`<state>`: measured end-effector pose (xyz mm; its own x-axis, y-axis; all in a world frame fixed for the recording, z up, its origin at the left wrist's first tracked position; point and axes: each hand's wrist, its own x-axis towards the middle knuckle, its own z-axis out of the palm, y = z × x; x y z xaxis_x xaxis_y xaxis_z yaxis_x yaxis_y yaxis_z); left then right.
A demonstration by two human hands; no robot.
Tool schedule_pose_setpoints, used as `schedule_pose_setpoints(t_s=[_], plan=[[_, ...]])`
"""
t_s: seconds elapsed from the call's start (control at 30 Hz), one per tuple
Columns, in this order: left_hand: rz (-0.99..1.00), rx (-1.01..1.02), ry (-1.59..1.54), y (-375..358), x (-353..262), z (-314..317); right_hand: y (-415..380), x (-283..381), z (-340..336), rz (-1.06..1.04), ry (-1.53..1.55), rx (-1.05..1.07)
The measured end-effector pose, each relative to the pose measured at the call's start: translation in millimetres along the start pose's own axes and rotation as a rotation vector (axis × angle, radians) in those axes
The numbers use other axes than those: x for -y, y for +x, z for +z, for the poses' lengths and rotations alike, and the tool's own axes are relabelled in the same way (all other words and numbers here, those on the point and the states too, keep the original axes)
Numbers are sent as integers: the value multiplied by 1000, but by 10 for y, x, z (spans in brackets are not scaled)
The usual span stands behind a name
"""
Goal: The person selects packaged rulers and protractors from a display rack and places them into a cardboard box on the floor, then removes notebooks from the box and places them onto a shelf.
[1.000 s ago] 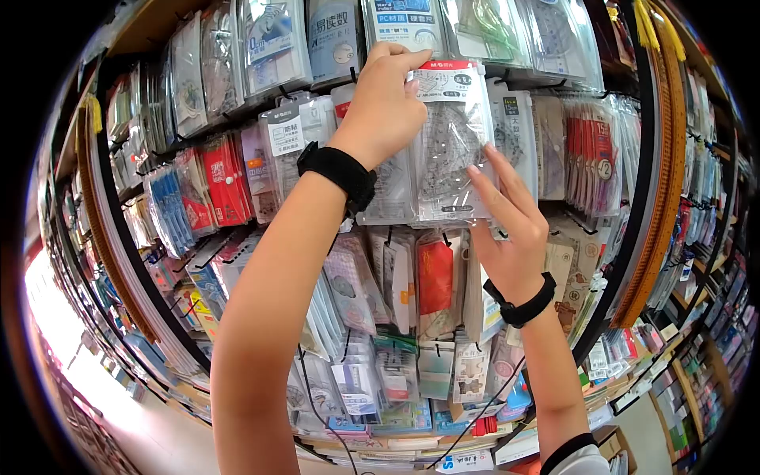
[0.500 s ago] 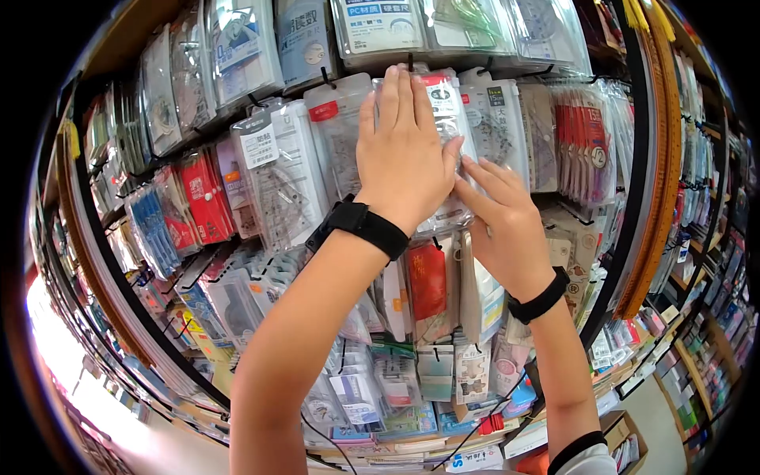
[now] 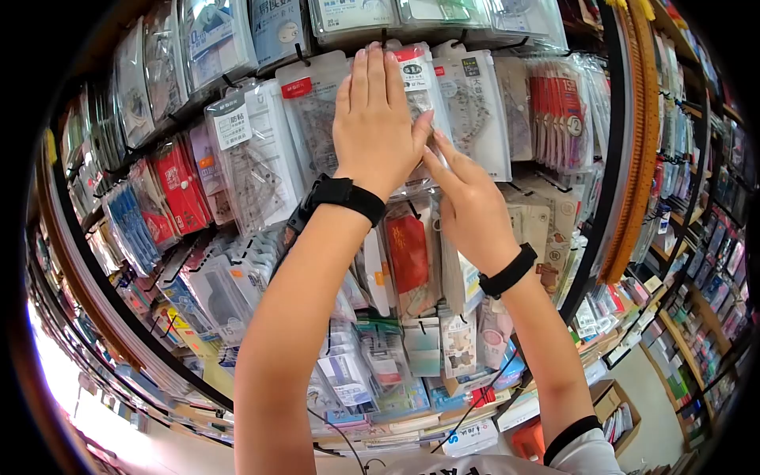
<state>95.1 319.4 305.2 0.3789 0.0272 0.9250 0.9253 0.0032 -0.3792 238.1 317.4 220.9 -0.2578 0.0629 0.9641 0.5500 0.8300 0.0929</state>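
Observation:
My left hand (image 3: 374, 131) lies flat, fingers together and pointing up, over the front of a clear plastic packet (image 3: 423, 99) with a red and white label. This packet hangs on a rack hook, and much of its front is hidden by the hand. At the packet's lower right edge, the outstretched fingers of my right hand (image 3: 473, 204) touch it close to my left thumb. Another clear packet (image 3: 313, 103) with a red tag hangs on the left. To the right is a packet (image 3: 479, 111) with a dark label.
Below hang a red packet (image 3: 408, 252) and several small clear packs. Larger clear packets (image 3: 214, 39) fill the row above. A black rack post (image 3: 606, 174) and long orange-brown strips (image 3: 637, 158) stand on the right. An open cardboard box (image 3: 613, 404) sits on the floor.
The whole view has shifted, so the rack and both hands appear farther left and higher. Both hands stay against the same packet, with little visible change in their pose.

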Motion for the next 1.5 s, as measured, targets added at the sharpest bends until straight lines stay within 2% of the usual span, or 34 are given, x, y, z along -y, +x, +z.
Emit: schedule_pose_setpoints(t_s=[0.1,0.23,0.3,0.43,0.57,0.63,0.7,0.73,0.77,0.8,0.83,0.9,0.93,1.03,1.07,1.1,1.17,1.23,1.3,1.37,1.4,1.5], plan=[[-10,13,-20,-24,8,-158,-112,205,-204,25,21,0],[-7,165,-94,-199,-102,-501,-419,434,-472,22,81,7],[-55,260,-200,-339,-191,-746,-648,579,-702,-14,171,58],[-136,278,-406,-660,-378,-1217,-1220,649,-1157,-48,230,236],[-270,380,-706,-1079,-745,-1519,-1690,635,-1535,123,316,50],[-312,408,-962,-1362,-1119,-1705,-2003,552,-1804,322,358,16],[-278,642,-1347,-1716,-1446,-1762,-2320,441,-1943,436,136,-131],[-247,799,-1573,-1890,-1670,-1707,-2464,352,-1968,592,212,-276],[-258,979,-1733,-2061,-1899,-1640,-2597,225,-1984,730,278,-426],[-275,1150,-1877,-2230,-2158,-1572,-2788,22,-2038,796,235,-406],[-356,1279,-1892,-2392,-2439,-1555,-2997,-171,-2176,852,207,-391],[-498,1509,-1873,-2733,-2955,-1409,-3391,-426,-2597,1063,137,113],[-590,1604,-1884,-2839,-3239,-1340,-3643,-593,-2650,1025,133,74],[-587,1862,-1804,-2728,-4004,-1089,-4190,-1137,-3045,1136,41,179],[-425,1774,-1866,-2764,-4255,-960,-4375,-1368,-3116,1125,84,135],[-289,1702,-1833,-2729,-4495,-832,-4534,-1587,-3238,1275,120,213],[-44,1576,-1761,-2565,-4886,-654,-4997,-2061,-3338,1161,-20,367],[83,1521,-1625,-2213,-5138,-516,-5214,-2507,-3263,1230,20,349],[-24,1475,-1692,-2133,-5378,-399,-5341,-2981,-3083,1175,-20,370],[-266,1424,-1806,-2271,-5633,-329,-5451,-3437,-2750,1255,-35,318],[-374,1473,-1814,-2305,-5730,-313,-5578,-3688,-2560,1267,-130,358],[-384,1670,-1761,-2344,-5847,-357,-5571,-4109,-2147,1295,-458,442]])
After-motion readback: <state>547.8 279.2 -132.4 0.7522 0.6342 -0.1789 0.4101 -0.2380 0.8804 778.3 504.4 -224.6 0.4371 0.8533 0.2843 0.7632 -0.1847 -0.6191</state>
